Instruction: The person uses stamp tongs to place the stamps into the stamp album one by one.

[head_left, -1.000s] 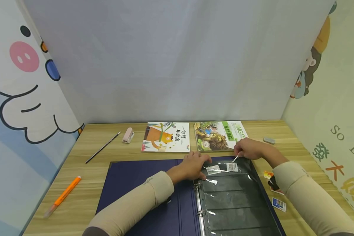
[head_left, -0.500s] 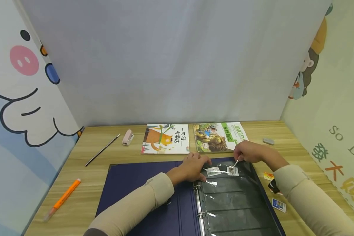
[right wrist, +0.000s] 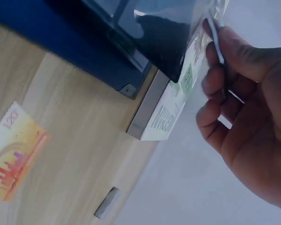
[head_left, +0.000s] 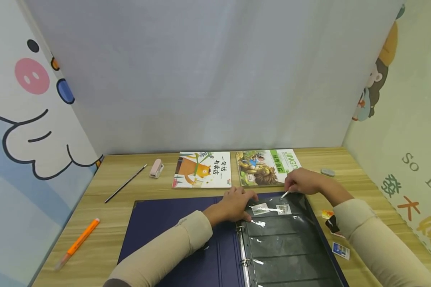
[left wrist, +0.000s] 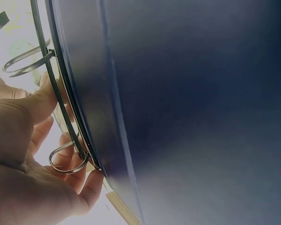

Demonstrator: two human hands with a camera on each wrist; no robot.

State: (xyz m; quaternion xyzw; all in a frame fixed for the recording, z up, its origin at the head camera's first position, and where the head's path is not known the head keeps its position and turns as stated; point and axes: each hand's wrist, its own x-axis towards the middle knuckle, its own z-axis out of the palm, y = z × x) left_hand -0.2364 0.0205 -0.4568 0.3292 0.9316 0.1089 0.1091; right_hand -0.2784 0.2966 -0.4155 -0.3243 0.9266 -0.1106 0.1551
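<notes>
- Right grip pinches slim silver metal tweezers, best guided flat.
- Left grip, spread, should steady the glossy black plastic page bearing 2 pale rectangular stamps.

In the head view, most of the thin tool is hidden in my R hand, which also covers a corner of the lion bk, & the prints on the two pale stamps are too small to read. My L sleeve hides pt. of the navy binder, its near end running off the btm edge. In the wrist views both L hand & R hand are cut off, the yellow-orange stamp is cropped at left, & the tool's tip is blurred.
</notes>
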